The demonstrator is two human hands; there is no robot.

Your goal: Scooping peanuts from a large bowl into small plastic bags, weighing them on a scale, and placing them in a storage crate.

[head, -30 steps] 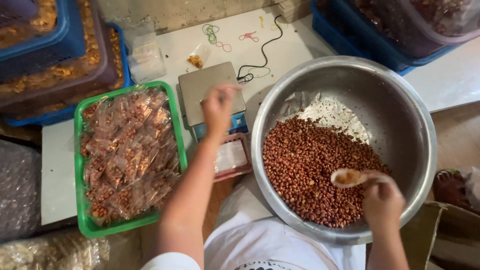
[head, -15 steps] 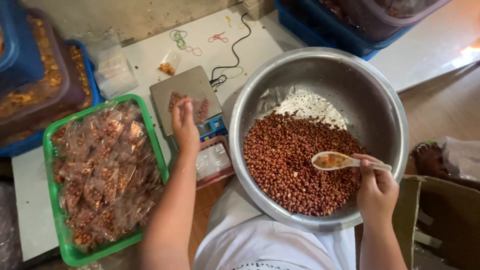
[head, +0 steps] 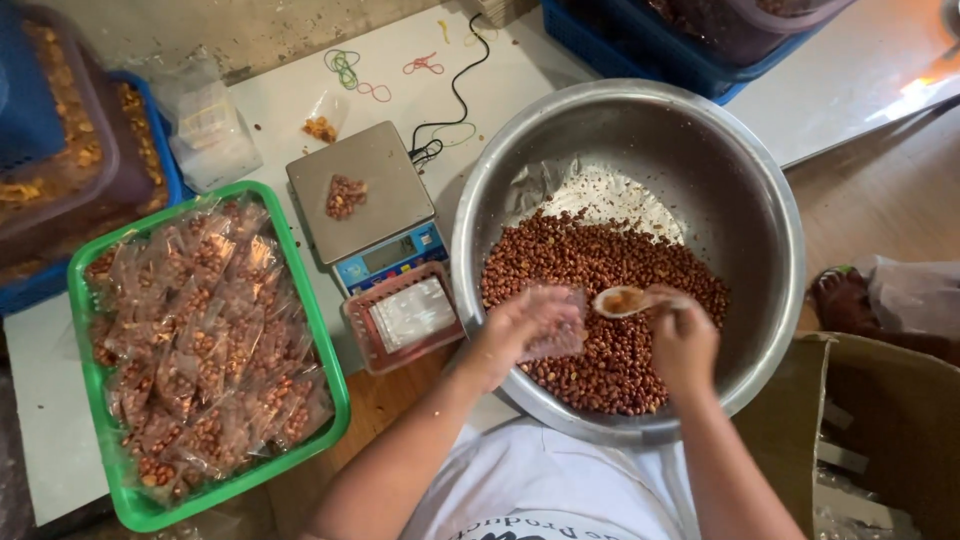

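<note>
A big steel bowl (head: pixel 770 200) holds a heap of reddish-brown peanuts (head: pixel 590 270). Over the peanuts my left hand (head: pixel 515 330) grips a small clear plastic bag (head: pixel 558 322). My right hand (head: pixel 682 340) holds a pale spoon (head: pixel 622 300) with some peanuts in it, its tip right beside the bag's mouth. Left of the bowl stands a digital scale (head: pixel 365 200) with a small filled bag of peanuts (head: pixel 345 196) lying on its platform.
A green basket (head: pixel 330 330) at the left is full of several packed peanut bags. A small red tray (head: pixel 405 318) of empty bags sits by the scale. Rubber bands (head: pixel 345 68), a black cable (head: pixel 455 90) and blue crates (head: pixel 640 50) lie at the back; a cardboard box (head: pixel 880 430) stands at right.
My left hand has left the filled bag on the scale and come back over the bowl holding an empty bag. The spoon has moved to the bag's mouth.
</note>
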